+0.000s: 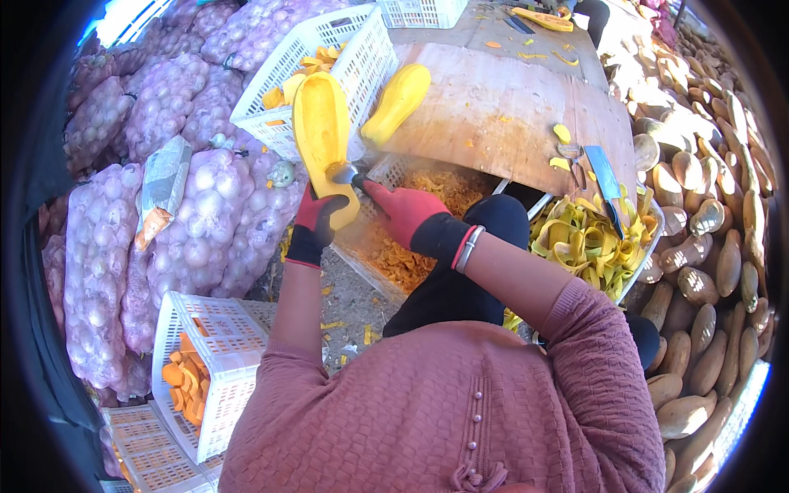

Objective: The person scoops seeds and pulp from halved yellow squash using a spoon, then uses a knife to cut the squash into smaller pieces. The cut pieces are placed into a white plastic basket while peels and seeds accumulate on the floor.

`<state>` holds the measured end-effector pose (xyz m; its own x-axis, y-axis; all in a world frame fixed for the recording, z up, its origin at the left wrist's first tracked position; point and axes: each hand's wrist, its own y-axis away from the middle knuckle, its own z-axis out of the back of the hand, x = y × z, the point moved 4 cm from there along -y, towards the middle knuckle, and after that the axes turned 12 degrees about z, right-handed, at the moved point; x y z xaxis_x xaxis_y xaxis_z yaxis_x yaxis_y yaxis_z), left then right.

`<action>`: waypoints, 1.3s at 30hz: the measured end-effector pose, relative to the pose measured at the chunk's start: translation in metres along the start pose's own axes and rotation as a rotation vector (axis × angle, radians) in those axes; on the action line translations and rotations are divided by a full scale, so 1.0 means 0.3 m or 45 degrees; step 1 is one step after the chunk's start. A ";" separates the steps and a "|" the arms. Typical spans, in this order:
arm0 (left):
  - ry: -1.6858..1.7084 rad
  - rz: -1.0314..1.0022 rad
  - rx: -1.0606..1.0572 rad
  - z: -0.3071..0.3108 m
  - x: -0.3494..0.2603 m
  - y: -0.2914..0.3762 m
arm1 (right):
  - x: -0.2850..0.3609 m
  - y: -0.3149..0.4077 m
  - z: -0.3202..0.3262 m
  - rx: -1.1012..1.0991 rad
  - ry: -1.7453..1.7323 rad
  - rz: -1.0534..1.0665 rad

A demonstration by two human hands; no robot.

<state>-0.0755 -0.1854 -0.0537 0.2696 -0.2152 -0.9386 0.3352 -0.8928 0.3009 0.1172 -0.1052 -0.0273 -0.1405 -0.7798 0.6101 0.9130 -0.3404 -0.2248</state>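
My left hand (314, 222), in a red and black work glove, holds a peeled, halved squash (322, 117) by its lower end, hollow side up. My right hand (410, 212), gloved alike, grips the dark handle of a metal spoon (340, 173), whose bowl touches the squash's hollow. Below both hands is a crate of orange squash pulp and scrapings (394, 259). A whole peeled squash (397, 103) lies on the wooden board (487, 105), beside a white plastic crate of cut squash pieces (374, 61).
A cleaver (603, 172) and a peeler (573, 154) lie at the board's right edge. Below them stands a bin of peelings (579, 240). Mesh sacks of onions (209, 203) fill the left; unpeeled squashes (696, 286) are heaped right. Another crate of pieces (225, 370) stands lower left.
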 end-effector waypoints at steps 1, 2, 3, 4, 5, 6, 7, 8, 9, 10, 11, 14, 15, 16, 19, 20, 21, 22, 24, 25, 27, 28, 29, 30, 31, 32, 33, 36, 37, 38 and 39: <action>-0.002 -0.034 -0.030 0.016 0.008 -0.002 | -0.001 0.020 0.007 0.055 0.110 0.014; -0.004 -0.069 -0.060 0.031 0.019 0.000 | -0.005 0.016 0.021 0.052 0.130 -0.008; -0.011 -0.095 -0.081 0.031 0.024 0.002 | -0.009 0.016 0.043 0.044 0.146 -0.041; -0.003 -0.107 -0.115 0.034 0.029 -0.001 | -0.016 0.010 0.056 0.037 0.162 -0.073; 0.005 -0.118 -0.151 0.038 0.035 -0.003 | -0.031 -0.004 0.056 -0.081 0.105 -0.057; 0.015 -0.134 -0.183 0.038 0.035 -0.012 | -0.053 -0.028 0.053 -0.201 0.054 -0.039; 0.000 -0.124 -0.189 0.049 0.042 -0.022 | -0.053 -0.053 0.065 -0.316 0.002 -0.018; -0.016 -0.115 -0.196 0.066 0.048 -0.035 | -0.057 -0.084 0.067 -0.346 -0.100 -0.043; -0.033 -0.105 -0.199 0.061 0.041 -0.038 | -0.055 -0.110 0.060 -0.401 -0.151 0.006; -0.061 -0.140 -0.215 0.050 0.037 -0.039 | -0.051 -0.132 0.052 -0.456 -0.203 0.054; -0.090 -0.175 -0.230 0.034 0.036 -0.042 | -0.052 -0.140 0.047 -0.512 -0.253 0.102; -0.100 -0.161 -0.298 0.050 0.020 -0.034 | -0.036 -0.044 -0.036 -0.188 -0.058 0.112; -0.089 -0.142 -0.324 0.065 0.012 -0.030 | -0.042 0.001 -0.053 -0.094 0.099 0.139; -0.039 -0.250 -0.295 0.079 0.004 -0.034 | -0.050 0.028 -0.048 0.185 0.220 0.011; -0.037 -0.168 -0.285 0.105 -0.019 -0.024 | -0.123 0.072 -0.085 0.170 0.268 -0.107; -0.014 -0.187 -0.212 0.096 -0.025 -0.029 | -0.139 0.077 -0.097 0.102 0.219 -0.166; -0.001 -0.147 -0.182 0.073 -0.027 -0.021 | -0.123 0.055 -0.091 -0.062 0.158 -0.088; 0.010 -0.109 -0.151 0.035 -0.041 -0.007 | -0.111 0.025 -0.080 -0.229 0.098 -0.011; -0.265 -0.304 -0.131 0.044 -0.029 0.001 | -0.095 0.015 -0.076 -0.357 0.012 0.070; -0.554 -0.535 -0.137 0.097 0.022 -0.017 | -0.093 0.019 -0.091 -0.320 -0.012 0.072; -0.511 -0.570 -0.111 0.106 0.036 -0.038 | -0.128 0.035 -0.104 -0.250 -0.037 0.056; -0.182 -0.371 -0.092 0.120 0.052 -0.049 | -0.168 0.051 -0.113 -0.027 0.050 -0.069; 0.143 -0.168 -0.072 0.127 0.072 -0.062 | -0.201 0.071 -0.112 -0.017 0.026 -0.164; -0.076 -0.256 -0.246 0.140 0.067 -0.056 | -0.225 0.097 -0.134 -0.002 -0.007 -0.255; -0.295 -0.350 -0.421 0.149 0.051 -0.054 | -0.248 0.115 -0.144 0.010 -0.032 -0.341; -0.514 -0.440 -0.599 0.156 0.035 -0.048 | -0.265 0.132 -0.135 -0.132 -0.039 -0.335; -0.738 -0.529 -0.787 0.164 0.012 -0.033 | -0.277 0.145 -0.123 -0.273 -0.051 -0.318; -1.614 -0.570 -1.198 0.101 -0.117 0.048 | -0.290 0.196 -0.029 -0.607 -0.131 -0.269; -1.835 -0.606 -1.316 0.095 -0.131 0.065 | -0.273 0.218 0.005 -0.714 -0.145 -0.219; -2.023 -0.578 -1.373 0.090 -0.153 0.068 | -0.252 0.222 0.025 -0.756 -0.093 -0.140; -2.084 -0.552 -1.370 0.077 -0.175 0.071 | -0.229 0.227 0.046 -0.804 -0.044 -0.065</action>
<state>-0.1034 -0.2024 -0.0020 -0.6774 -0.7356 -0.0124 0.6091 -0.5513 -0.5702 0.1944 -0.0675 -0.0742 -0.1562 -0.7405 0.6536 0.5021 -0.6294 -0.5931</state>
